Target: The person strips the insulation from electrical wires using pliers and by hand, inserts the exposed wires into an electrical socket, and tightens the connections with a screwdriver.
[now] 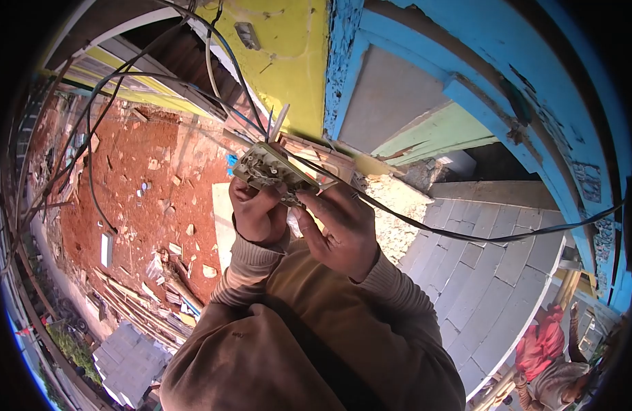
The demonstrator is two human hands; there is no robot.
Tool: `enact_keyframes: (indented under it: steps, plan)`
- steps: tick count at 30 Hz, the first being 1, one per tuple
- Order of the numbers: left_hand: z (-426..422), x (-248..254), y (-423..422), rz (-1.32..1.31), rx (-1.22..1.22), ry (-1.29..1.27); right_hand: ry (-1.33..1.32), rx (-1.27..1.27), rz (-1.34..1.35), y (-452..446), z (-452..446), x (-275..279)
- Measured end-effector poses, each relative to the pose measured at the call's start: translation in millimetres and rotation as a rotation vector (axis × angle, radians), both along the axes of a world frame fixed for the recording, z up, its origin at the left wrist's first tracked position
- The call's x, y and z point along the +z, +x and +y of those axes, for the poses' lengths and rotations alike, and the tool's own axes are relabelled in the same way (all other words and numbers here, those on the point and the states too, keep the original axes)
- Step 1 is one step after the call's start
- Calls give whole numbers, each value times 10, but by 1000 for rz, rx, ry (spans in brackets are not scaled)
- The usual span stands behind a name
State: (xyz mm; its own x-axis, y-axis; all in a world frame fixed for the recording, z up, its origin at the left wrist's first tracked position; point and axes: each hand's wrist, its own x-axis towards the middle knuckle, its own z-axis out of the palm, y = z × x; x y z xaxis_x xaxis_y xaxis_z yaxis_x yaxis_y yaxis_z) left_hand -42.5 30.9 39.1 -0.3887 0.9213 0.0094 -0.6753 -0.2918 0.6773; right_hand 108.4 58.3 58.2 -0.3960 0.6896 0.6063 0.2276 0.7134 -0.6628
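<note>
A pale rectangular electrical fitting (269,168) with screw terminals and small wires on its exposed side is held up in front of my chest. My left hand (260,211) is closed around its lower left edge, fingers curled. At the lower right end, my right hand (340,229) is closed, with thumb and fingers pinching at the fitting's edge; the fingertips partly cover that end. Dark cables (247,92) come down to the fitting from above. Another black cable (425,229) runs from behind it to the far right.
A yellow wall (288,61) and a blue frame (425,48) stand ahead. Red earth with rubble (148,178) lies below left, beside wooden poles (138,301) and stacked grey blocks (128,359). Grey paving (480,274) is at right. Another person in red (538,346) is at lower right.
</note>
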Motion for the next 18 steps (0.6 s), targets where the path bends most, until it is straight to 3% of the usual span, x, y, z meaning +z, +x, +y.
enact_keyframes:
  steps: [7,11,13,16,18]
  plan:
    - [21,58,65,30,33,8,306,-48,-209,29,64,84]
    - [7,-76,-38,149,27,38,294,-42,-289,31,44,169]
    - [13,-48,-55,141,20,40,-181,93,67,23,-1,193]
    - [34,13,-45,-31,49,109,-290,70,156,59,-37,213]
    - [41,-18,-80,-115,-41,202,-223,96,139,29,-17,130]
